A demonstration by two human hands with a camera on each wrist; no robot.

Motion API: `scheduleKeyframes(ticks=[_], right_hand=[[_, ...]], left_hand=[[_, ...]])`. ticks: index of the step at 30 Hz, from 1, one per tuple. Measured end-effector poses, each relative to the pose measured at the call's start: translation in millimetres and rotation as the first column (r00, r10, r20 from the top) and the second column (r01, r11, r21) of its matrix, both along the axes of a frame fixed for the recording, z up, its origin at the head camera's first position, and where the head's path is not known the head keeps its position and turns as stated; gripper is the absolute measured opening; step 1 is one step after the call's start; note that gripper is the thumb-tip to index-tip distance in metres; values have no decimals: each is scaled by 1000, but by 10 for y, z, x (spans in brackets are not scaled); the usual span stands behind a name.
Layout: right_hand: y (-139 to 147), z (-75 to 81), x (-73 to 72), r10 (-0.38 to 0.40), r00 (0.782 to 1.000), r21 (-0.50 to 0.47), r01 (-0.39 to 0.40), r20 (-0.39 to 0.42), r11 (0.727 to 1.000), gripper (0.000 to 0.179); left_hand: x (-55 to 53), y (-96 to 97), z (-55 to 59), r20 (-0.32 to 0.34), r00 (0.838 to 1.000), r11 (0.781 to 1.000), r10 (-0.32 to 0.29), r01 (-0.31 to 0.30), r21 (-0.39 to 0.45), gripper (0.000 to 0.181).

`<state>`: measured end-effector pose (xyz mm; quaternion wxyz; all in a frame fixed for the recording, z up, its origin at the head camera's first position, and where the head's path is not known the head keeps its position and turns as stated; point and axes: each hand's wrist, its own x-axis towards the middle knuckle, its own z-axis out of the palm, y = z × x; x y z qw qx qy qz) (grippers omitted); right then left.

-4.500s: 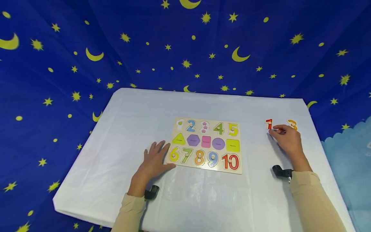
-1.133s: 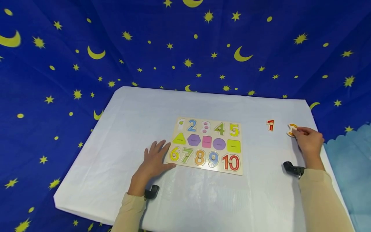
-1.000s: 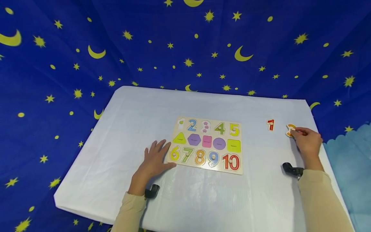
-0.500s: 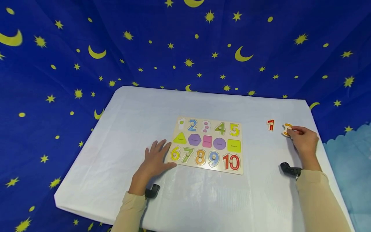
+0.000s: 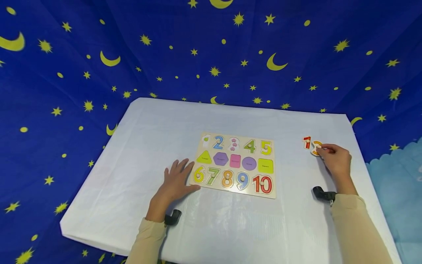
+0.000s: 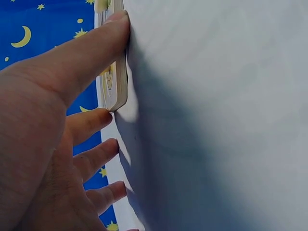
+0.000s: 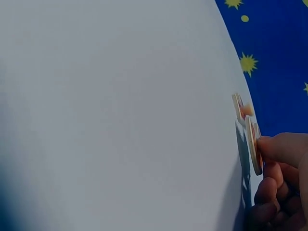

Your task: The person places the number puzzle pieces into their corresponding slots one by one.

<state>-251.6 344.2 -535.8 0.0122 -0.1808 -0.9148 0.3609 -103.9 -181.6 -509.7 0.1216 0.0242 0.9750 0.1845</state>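
My right hand (image 5: 337, 161) pinches an orange-and-white number 3 puzzle piece (image 5: 315, 145) between thumb and fingertips. In the right wrist view this 3 piece (image 7: 253, 147) stands tilted, its shadow falling on the table beside it. Close to its left lies a red number 1 piece (image 5: 306, 142) with a small knob; whether the two touch I cannot tell. At the lower left corner of the wooden number puzzle board (image 5: 258, 147), my left hand (image 5: 173, 185) rests with spread fingers, its thumb (image 6: 103, 41) and index finger touching the board's edge. The board's 1 and 3 recesses show printed pictures.
Knobbed numbers fill the board's other slots, with coloured shapes printed in a middle row. A white cover spreads over the table (image 5: 230, 227). Behind and to the left hangs a blue star-and-moon cloth (image 5: 165, 62); a light blue cloth (image 5: 395, 198) is at the right.
From beside the 1 piece, my right hand went right and took hold of the 3 piece. It has since carried that piece left, close to the 1. My left hand stays put.
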Motion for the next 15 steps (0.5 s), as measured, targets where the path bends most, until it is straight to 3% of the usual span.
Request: scheduleKeyframes(ticks=[9, 15], right_hand=[[-85, 56, 53, 27, 999, 0, -27, -22, 1000, 47], [-146, 96, 55, 104, 992, 10, -104, -71, 995, 44]], left_hand=[[3, 8, 16, -3, 1000, 1000, -8, 8, 6, 94], [3, 8, 34, -11, 1000, 1000, -3, 3, 14, 94]])
